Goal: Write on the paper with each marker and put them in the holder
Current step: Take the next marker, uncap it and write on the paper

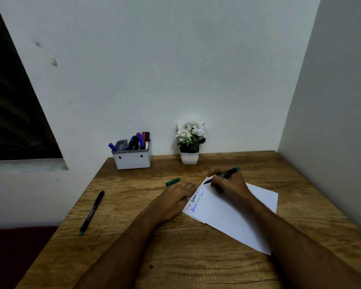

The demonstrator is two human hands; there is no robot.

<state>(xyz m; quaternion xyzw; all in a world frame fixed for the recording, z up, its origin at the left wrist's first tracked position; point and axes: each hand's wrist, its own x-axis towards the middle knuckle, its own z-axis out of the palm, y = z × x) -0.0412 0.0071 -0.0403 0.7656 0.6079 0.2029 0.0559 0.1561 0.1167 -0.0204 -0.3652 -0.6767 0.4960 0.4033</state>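
White paper (233, 215) lies at an angle on the wooden table (133, 236), with words in black, blue and green near its upper left corner. My right hand (227, 183) grips an uncapped green marker (227, 173), its tip on the paper's top corner. My left hand (176, 196) rests flat on the table, fingers touching the paper's left edge. The green cap (172, 181) lies just beyond my left hand. Another capped black marker with a green end (92, 212) lies at the left. The white holder (131, 157) at the back holds several markers.
A small white pot of white flowers (190, 142) stands at the back by the wall, right of the holder. A wall closes the table's right side. The table's left edge drops off near the black marker. A dark window sits far left.
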